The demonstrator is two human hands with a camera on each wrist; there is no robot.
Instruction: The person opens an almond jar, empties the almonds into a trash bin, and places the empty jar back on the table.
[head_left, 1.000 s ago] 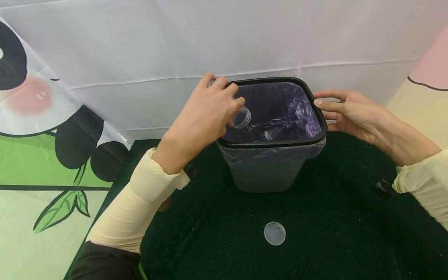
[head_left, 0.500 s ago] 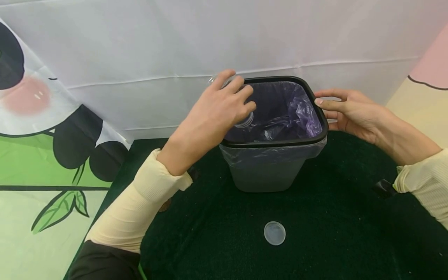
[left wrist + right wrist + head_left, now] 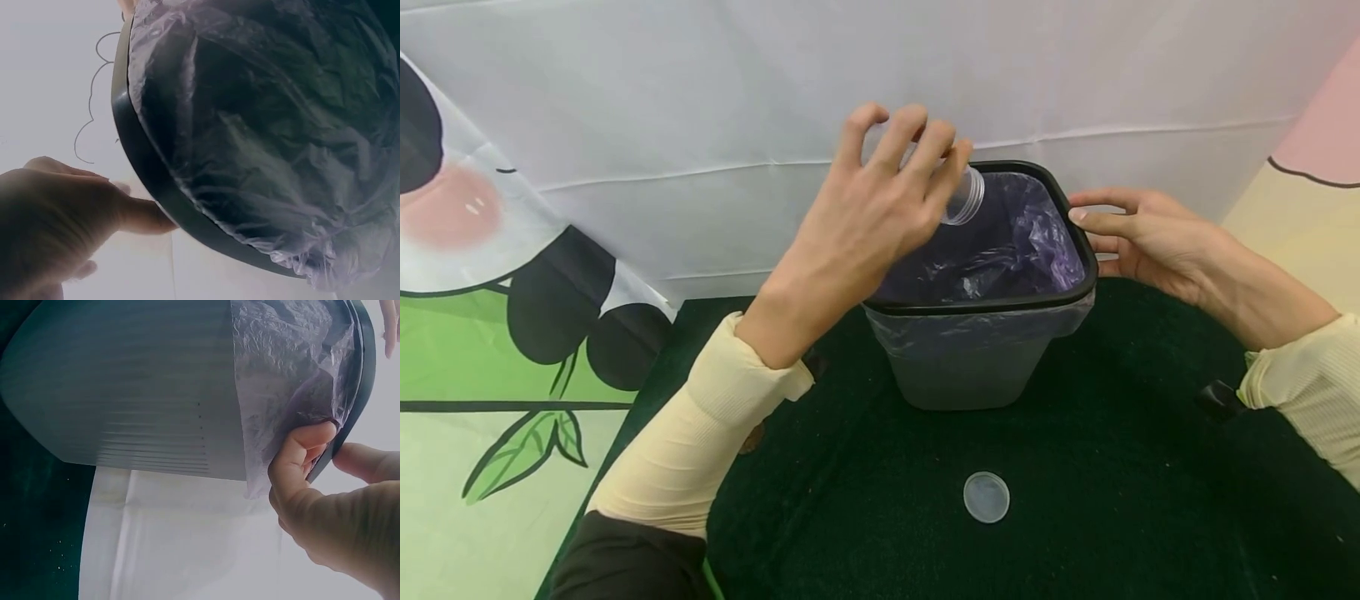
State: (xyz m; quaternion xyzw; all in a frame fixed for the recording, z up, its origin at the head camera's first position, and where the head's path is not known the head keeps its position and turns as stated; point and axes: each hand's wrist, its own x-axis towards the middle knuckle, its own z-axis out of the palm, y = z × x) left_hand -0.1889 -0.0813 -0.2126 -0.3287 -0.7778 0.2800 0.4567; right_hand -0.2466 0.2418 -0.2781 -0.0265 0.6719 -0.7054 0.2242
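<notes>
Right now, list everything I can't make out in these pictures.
Head view: most of the clear container is covered by the left hand, so whether it holds anything can't be told.
Head view: the floor of the bin is hidden by the folds of its purple liner.
Head view: a brown thing is partly behind the left sleeve, too little to identify.
Right wrist view: one side of the bin is cut off by the top edge.

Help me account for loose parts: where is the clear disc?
In the head view, the clear disc lies low, right of centre, on the green cloth in front of the grey bin.
</notes>
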